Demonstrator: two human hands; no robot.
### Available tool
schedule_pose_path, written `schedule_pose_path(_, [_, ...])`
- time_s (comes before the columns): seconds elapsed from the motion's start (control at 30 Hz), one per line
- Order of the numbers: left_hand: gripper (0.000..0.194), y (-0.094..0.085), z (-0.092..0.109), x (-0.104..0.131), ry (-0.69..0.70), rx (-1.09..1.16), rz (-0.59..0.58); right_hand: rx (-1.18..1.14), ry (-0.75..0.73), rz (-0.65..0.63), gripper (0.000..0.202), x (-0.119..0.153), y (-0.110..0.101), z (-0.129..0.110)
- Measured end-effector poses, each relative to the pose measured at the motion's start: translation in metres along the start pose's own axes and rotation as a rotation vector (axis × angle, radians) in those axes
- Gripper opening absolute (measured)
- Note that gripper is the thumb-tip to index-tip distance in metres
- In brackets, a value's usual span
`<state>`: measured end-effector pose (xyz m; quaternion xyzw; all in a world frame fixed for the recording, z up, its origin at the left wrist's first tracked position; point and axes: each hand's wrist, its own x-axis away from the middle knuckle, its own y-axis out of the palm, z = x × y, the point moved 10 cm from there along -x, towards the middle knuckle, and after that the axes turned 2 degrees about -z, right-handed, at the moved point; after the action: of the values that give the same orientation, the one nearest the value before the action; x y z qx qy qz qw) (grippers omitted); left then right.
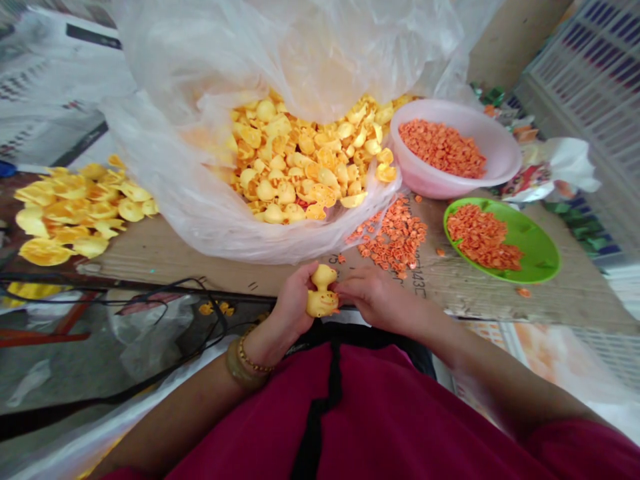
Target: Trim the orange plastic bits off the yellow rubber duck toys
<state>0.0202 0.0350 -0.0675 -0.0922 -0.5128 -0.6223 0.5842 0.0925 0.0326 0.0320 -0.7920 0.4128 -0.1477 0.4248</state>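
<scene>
Just in front of my body, my left hand [295, 298] is closed around a yellow plastic duck shell [321, 303], with its rounded parts showing above the fingers. My right hand [373, 297] is pinched against the shell's right side. A speck of orange shows near those fingertips, but what they hold is too small to make out. Beyond both hands, loose small orange pieces [395, 237] lie on the cardboard [240, 273]. More yellow shells [295, 167] fill a clear plastic bag [200, 233] behind them.
At the right stand a pink bowl [410, 170] and a green dish [543, 257], both holding small orange pieces. A pile of yellow shell halves [80, 207] lies at the left. Black cables [185, 283] run along the table's front left edge. White plastic crates [595, 73] rise at the far right.
</scene>
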Motion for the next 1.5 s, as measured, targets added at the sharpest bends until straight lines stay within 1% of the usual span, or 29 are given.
schedule_pose_path(0.1, [0.029,0.001,-0.001,0.002,-0.007,-0.02,0.021,0.086,-0.037,-0.103,0.018,-0.004,0.003,-0.008])
schedule_pose_path(0.17, [0.029,0.001,0.002,0.003,0.007,-0.037,0.045,0.109,-0.04,-0.133,0.018,-0.006,0.001,-0.012])
schedule_pose_path(0.27, [0.031,0.003,0.004,0.004,0.018,-0.06,0.055,0.112,-0.056,-0.137,0.016,-0.01,-0.002,-0.019])
schedule_pose_path(0.43, [0.033,0.007,-0.004,0.005,-0.064,-0.04,0.032,0.183,-0.075,-0.178,0.018,-0.013,0.0,-0.023])
schedule_pose_path(0.57, [0.033,0.011,-0.006,0.007,-0.095,-0.021,0.002,0.166,-0.06,-0.195,0.019,-0.012,-0.002,-0.024])
schedule_pose_path(0.67, [0.032,0.009,-0.007,0.007,-0.099,-0.046,0.042,0.237,-0.1,-0.203,0.02,-0.01,0.001,-0.031])
schedule_pose_path(0.77, [0.031,0.005,-0.006,0.006,-0.082,-0.06,0.069,0.282,-0.094,-0.212,0.018,-0.01,0.009,-0.028])
schedule_pose_path(0.8, [0.031,0.005,-0.006,0.006,-0.081,-0.064,0.062,0.249,-0.079,-0.208,0.018,-0.01,0.012,-0.025])
schedule_pose_path(0.87, [0.031,0.003,-0.005,0.005,-0.084,-0.076,0.036,0.111,-0.041,-0.189,0.019,-0.01,0.014,-0.017])
schedule_pose_path(0.93, [0.03,0.002,-0.005,0.004,-0.091,-0.088,0.003,-0.042,-0.013,-0.152,0.021,-0.009,0.013,-0.01])
schedule_pose_path(1.0, [0.029,0.001,-0.005,0.005,-0.099,-0.101,-0.011,-0.121,0.012,-0.113,0.023,-0.006,0.01,-0.004])
schedule_pose_path(1.1, [0.028,-0.001,-0.006,0.005,-0.103,-0.115,0.004,-0.103,0.037,-0.103,0.022,-0.003,0.009,-0.002])
schedule_pose_path(1.27, [0.028,-0.006,-0.008,0.002,-0.089,-0.134,0.064,0.044,0.012,-0.123,0.02,0.0,0.018,-0.012])
schedule_pose_path(1.37, [0.026,-0.009,-0.009,0.0,-0.086,-0.139,0.091,0.105,-0.006,-0.073,0.02,0.001,0.022,-0.015])
schedule_pose_path(1.5, [0.025,-0.007,-0.008,0.002,-0.099,-0.12,0.05,0.072,-0.039,-0.003,0.022,0.002,0.021,-0.016])
